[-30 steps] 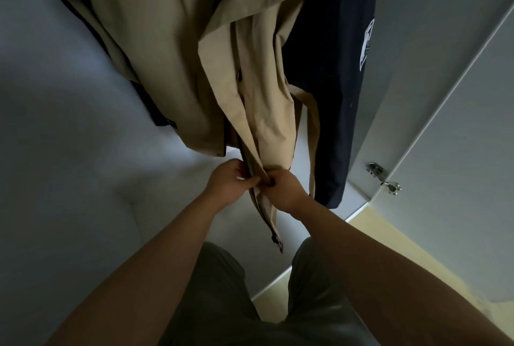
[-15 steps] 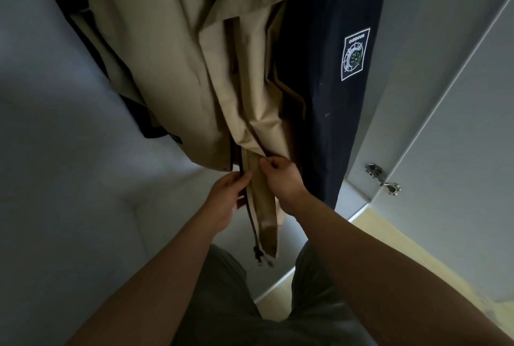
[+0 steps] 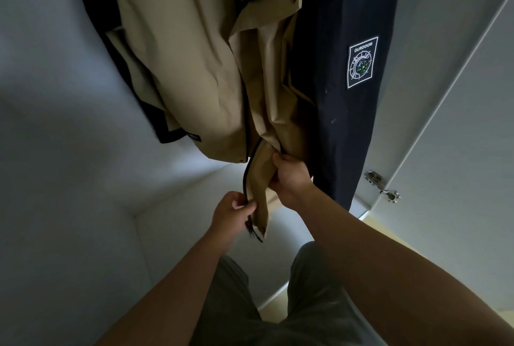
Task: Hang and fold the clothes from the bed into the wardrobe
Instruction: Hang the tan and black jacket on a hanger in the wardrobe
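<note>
Jacket [image 3: 194, 67]: tan, hanging in wardrobe [image 3: 55, 151].
Left hand [image 3: 232, 213]: pinches zipper edge.
Right hand [image 3: 292, 178]: grips hem fabric.

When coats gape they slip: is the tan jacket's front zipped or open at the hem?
Open: a flap of the tan jacket hangs loose, left hand pinching its black zip edge, right hand gripping it.

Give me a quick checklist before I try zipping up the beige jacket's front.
1. Beige jacket hangs inside wardrobe: ok.
2. Left hand pinches zipper edge near hem: ok.
3. Right hand grips front panel higher up: ok.
4. Front panel lies flat: not ok, bunched.
5. Both zipper halves lined up: cannot tell.
6. Navy garment apart from zipper edge: ok.
</note>
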The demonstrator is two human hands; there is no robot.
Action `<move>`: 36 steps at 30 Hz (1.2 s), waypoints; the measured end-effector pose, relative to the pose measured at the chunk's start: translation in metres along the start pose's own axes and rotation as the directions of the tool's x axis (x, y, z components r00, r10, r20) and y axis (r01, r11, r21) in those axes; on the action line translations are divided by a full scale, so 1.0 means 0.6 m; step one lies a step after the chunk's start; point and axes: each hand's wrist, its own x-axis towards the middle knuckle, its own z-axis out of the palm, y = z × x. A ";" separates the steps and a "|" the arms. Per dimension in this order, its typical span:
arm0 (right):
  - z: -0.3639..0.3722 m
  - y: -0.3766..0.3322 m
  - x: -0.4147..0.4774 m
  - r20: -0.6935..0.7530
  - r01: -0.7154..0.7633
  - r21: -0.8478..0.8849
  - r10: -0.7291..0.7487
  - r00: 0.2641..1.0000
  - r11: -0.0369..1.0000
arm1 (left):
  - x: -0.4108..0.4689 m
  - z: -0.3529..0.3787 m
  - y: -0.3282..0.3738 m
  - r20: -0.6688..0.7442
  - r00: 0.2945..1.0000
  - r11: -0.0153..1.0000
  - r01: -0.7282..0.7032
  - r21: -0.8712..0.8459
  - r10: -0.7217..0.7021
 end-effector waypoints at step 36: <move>-0.051 0.066 -0.019 0.132 -0.422 -0.523 0.560 0.818 0.740 | 0.015 -0.024 0.089 0.031 0.987 0.965 -0.158 0.209 0.155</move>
